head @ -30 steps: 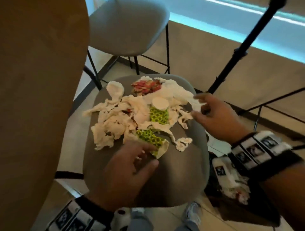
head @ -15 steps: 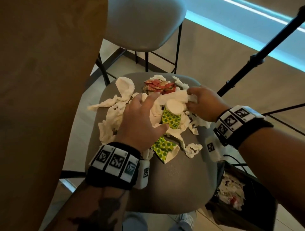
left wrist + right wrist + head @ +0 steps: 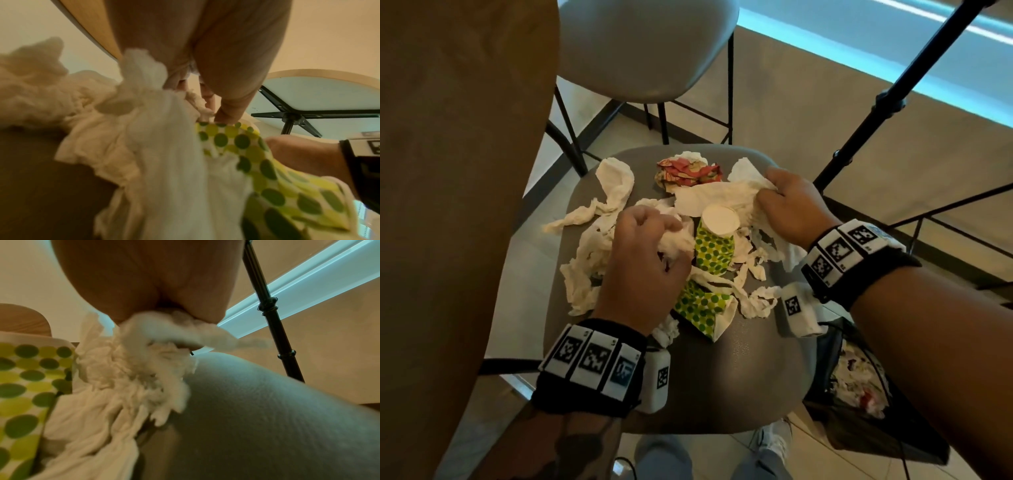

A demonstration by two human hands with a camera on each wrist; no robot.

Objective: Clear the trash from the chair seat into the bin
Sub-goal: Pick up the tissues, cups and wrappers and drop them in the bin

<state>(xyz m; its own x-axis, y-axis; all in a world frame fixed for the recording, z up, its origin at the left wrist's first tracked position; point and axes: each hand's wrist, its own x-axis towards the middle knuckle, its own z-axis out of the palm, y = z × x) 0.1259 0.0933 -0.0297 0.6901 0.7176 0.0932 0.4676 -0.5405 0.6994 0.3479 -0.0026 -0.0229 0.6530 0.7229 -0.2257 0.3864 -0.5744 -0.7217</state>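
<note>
Both fists, left hand (image 3: 645,260) and right hand (image 3: 789,205), clutch tissues (image 3: 709,200).

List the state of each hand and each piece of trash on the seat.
Left hand: gripping crumpled tissue.
Right hand: gripping white napkin.
Upside-down dotted cup: standing, base up.
Flattened dotted cup: crushed, lying flat.
Red wrapper: crumpled, untouched.
Bin: already holds trash.

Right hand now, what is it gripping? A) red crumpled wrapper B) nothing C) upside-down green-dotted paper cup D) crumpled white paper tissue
D: the right hand has its fingers curled into the crumpled white paper tissue at the far right of the grey chair seat; the upside-down green-dotted paper cup stands untouched beside it.
</note>
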